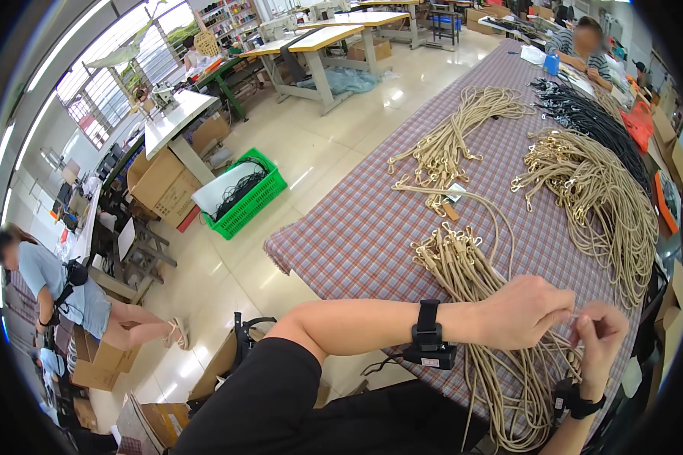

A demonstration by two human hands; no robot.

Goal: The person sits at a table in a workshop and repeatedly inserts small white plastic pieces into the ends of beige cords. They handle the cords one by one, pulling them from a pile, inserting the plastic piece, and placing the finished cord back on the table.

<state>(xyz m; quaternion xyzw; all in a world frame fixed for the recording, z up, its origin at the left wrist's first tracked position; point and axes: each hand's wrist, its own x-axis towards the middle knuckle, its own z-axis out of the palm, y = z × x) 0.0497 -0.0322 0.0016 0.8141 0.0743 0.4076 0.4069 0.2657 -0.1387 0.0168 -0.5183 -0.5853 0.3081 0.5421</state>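
Note:
Above a bundle of beige ropes [501, 379] at the table's near edge, my two hands are close together. My left hand [530, 309] has its fingers curled in a pinch, its back toward me. Facing it, my right hand [602, 334] has thumb and fingertips pressed together. What sits between the fingers is too small to make out; rope strands lie right beneath. The bundle's metal snap hooks [463, 236] point away from me. Farther on lie a second beige rope bundle [470, 114], a small brown-and-white tag [453, 193] and one loose rope [501, 216].
The checked cloth [341, 243] covers the long table. At right are a large beige rope pile [599, 197] and black ropes [592, 114]. A person [580, 53] sits at the far end; another person [61, 280] stands left. A green crate [250, 201] is on the floor.

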